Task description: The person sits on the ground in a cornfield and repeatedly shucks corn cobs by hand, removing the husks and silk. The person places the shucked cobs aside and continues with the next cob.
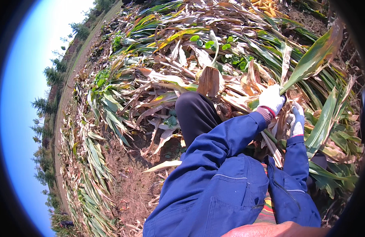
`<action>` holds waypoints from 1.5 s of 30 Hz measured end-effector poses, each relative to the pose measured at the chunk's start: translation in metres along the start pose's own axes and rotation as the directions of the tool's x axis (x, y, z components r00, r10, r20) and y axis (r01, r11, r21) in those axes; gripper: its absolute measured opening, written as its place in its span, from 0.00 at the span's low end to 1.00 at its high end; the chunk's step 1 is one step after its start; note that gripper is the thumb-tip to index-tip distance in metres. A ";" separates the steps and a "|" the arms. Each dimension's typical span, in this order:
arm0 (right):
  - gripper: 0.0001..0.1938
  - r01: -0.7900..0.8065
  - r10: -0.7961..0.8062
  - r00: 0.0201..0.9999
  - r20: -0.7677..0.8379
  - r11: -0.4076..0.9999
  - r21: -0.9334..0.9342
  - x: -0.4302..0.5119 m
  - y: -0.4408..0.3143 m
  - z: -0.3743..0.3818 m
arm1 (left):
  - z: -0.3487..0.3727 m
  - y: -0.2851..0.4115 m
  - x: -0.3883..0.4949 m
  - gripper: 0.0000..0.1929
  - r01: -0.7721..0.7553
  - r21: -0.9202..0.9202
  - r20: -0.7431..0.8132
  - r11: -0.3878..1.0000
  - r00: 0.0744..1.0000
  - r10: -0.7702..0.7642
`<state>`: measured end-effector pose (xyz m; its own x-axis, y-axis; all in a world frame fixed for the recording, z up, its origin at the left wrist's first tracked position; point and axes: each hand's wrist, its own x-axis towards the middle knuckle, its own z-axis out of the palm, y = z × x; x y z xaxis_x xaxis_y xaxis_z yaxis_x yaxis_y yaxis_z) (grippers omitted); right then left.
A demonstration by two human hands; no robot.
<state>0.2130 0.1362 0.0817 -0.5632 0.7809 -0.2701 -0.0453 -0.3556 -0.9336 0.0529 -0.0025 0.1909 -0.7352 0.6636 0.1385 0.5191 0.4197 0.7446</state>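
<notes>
My left hand (271, 99), in a white knitted glove with a maroon cuff, is closed around leafy corn plant material. A long green corn leaf (311, 59) rises from beside its fingers towards the upper right. Something small and dark shows at the fingertips, too little to name. Close by on the right, my right hand (295, 118), also gloved, has bent fingers against dry brown corn husks (281, 121); whether it grips them is not clear. Below both hands, a corn stalk (269, 137) and pale leaves slant towards my lap.
Cut corn plants (170, 74) lie in thick layers ahead and to the left. Yellow corn cobs (266, 7) are piled at the top right. My bent knee (197, 115) is left of the hands. Bare soil (132, 180) shows lower left, with trees (53, 77) beyond the field.
</notes>
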 end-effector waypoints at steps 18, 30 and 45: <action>0.19 0.409 -0.391 0.879 0.274 0.321 -0.855 -0.068 -0.102 0.155 | -0.061 -0.050 0.025 0.04 0.185 -0.819 0.089 0.543 0.976 -0.198; 0.15 0.449 -0.431 0.878 0.208 0.593 -0.669 0.003 -0.051 0.134 | -0.047 -0.051 0.046 0.09 0.297 -0.725 0.122 0.621 0.943 -0.310; 0.11 0.432 -0.663 0.695 0.279 0.075 -0.899 0.059 0.021 0.081 | -0.059 -0.169 0.059 0.17 0.237 -0.957 0.093 0.169 0.799 -0.593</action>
<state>0.1117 0.1334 0.0648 -0.5915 0.6353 0.4965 0.4949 0.7722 -0.3985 -0.1036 -0.0711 0.1117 -0.8551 0.3392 -0.3921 -0.5037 -0.3645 0.7832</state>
